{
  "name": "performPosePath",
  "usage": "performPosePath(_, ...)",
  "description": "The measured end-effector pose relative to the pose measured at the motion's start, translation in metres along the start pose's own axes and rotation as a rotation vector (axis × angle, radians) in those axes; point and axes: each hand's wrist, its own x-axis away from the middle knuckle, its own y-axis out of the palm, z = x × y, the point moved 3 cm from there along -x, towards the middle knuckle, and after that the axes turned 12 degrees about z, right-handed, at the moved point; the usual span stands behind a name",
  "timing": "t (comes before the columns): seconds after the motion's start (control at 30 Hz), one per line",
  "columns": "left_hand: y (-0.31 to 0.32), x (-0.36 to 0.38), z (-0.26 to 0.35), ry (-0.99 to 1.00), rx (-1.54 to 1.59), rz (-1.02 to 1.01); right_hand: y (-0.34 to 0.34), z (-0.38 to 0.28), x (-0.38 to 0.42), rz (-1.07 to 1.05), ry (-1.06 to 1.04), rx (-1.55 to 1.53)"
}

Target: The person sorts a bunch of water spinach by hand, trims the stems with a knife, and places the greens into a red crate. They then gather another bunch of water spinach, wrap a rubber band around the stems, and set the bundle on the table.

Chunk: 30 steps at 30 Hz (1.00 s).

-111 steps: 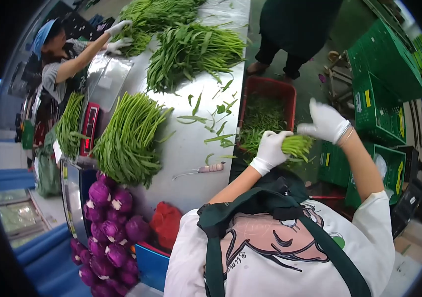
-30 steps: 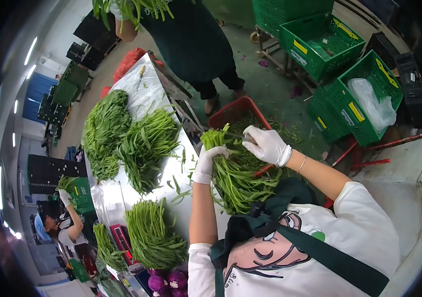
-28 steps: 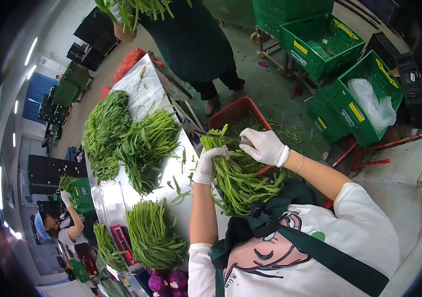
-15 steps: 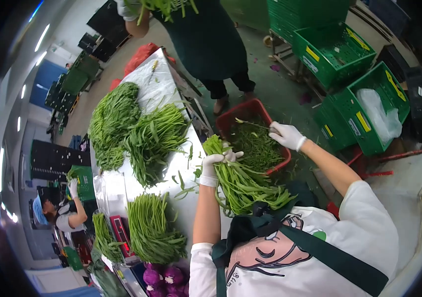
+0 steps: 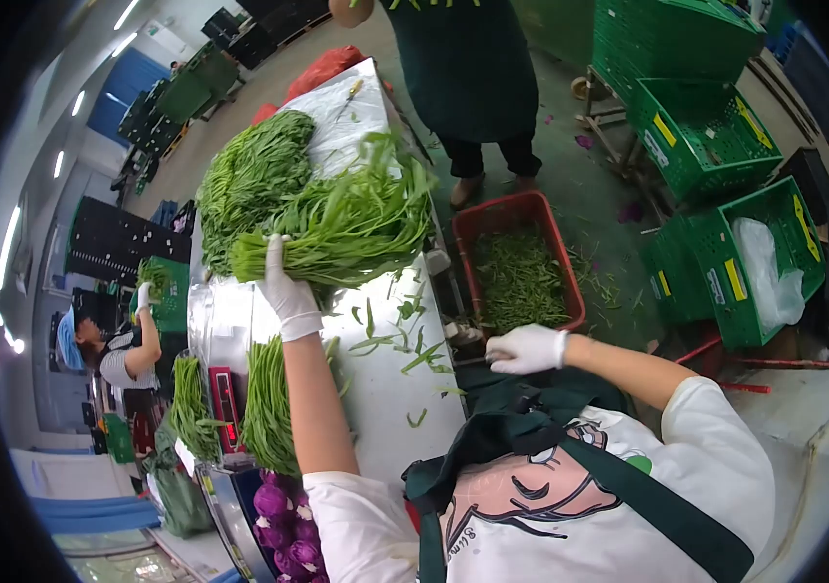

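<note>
- Left hand [image 5: 286,290]: white-gloved, stretched far out over the bench [image 5: 390,389]; I see it clenched around the cut stem ends of a bundle of leafy greens [image 5: 356,228], whose leaves fan out to the right above the bench top.
- Right hand [image 5: 528,348]: white-gloved, at the near bench edge beside the red crate [image 5: 473,219]; I cannot tell whether its fingers hold anything.
- Red crate: on the floor against the bench side, with green trimmings inside.
- Heap of greens [image 5: 254,180]: on the bench just behind the held bundle.
- Stem bundle [image 5: 267,408]: lying near the left forearm, next to a scale [image 5: 222,398] with a red display.
- Loose leaves [image 5: 405,340]: scattered over the bench between both hands.
- Purple cabbages [image 5: 283,525]: stacked below the bench end.
- Green crates [image 5: 725,194]: on the floor to the right.
- Co-worker in dark apron [image 5: 463,58]: standing beyond the red crate.
- Second co-worker [image 5: 118,355]: at far left.
</note>
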Motion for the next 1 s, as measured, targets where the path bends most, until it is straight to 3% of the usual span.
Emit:
performPosePath(0.03, -0.004, -0.003, 0.010, 0.052, 0.009, -0.038, 0.026, 0.007, -0.011, -0.112, 0.037, 0.094)
performPosePath(0.17, -0.008, 0.007, 0.019, 0.123, -0.028, -0.046, 0.113, -0.013, -0.058, -0.262, -0.137, -0.035)
performPosePath(0.23, -0.010, 0.016, 0.018, 0.133, -0.107, -0.028, 0.128, -0.032, -0.063, -0.179, -0.292, -0.054)
performPosePath(0.27, -0.011, 0.024, 0.022, 0.017, -0.118, -0.062, 0.131, -0.040, -0.071, -0.126, -0.369, -0.062)
performPosePath(0.37, -0.011, 0.032, 0.016, -0.309, 0.056, -0.196, 0.070, -0.064, -0.057, -0.281, -0.104, -0.387)
performPosePath(0.4, -0.019, 0.021, -0.011, -0.133, -0.220, -0.225, 0.054, -0.065, -0.050, -0.269, -0.140, -0.361)
performPosePath(0.43, -0.024, 0.014, -0.042, 0.044, -0.496, -0.250, 0.048, -0.062, -0.044, -0.275, -0.147, -0.548)
performPosePath(0.5, 0.010, 0.064, -0.082, 0.308, -0.520, -0.376, 0.008, -0.071, -0.027, -0.242, -0.113, -0.256)
performPosePath(0.6, 0.046, 0.073, -0.095, 0.115, -0.169, -0.273, -0.021, -0.054, -0.003, -0.137, -0.050, -0.298)
performPosePath(0.7, 0.069, 0.087, -0.084, 0.053, -0.259, -0.515, -0.077, -0.063, 0.023, 0.036, 0.167, -0.606)
performPosePath(0.77, 0.077, 0.096, -0.083, -0.054, -0.187, -0.533, -0.118, -0.067, 0.035, 0.322, 0.192, -0.745)
performPosePath(0.83, 0.085, 0.107, -0.074, -0.182, -0.184, -0.583, -0.154, -0.064, 0.042, 0.656, 0.057, -0.680)
performPosePath(0.9, 0.095, 0.119, -0.065, -0.246, -0.129, -0.727, -0.190, -0.061, 0.045, 0.784, -0.132, -0.673)
performPosePath(1.0, 0.113, 0.134, -0.057, -0.462, 0.174, -0.892, -0.216, -0.044, 0.022, 0.633, -0.315, -0.657)
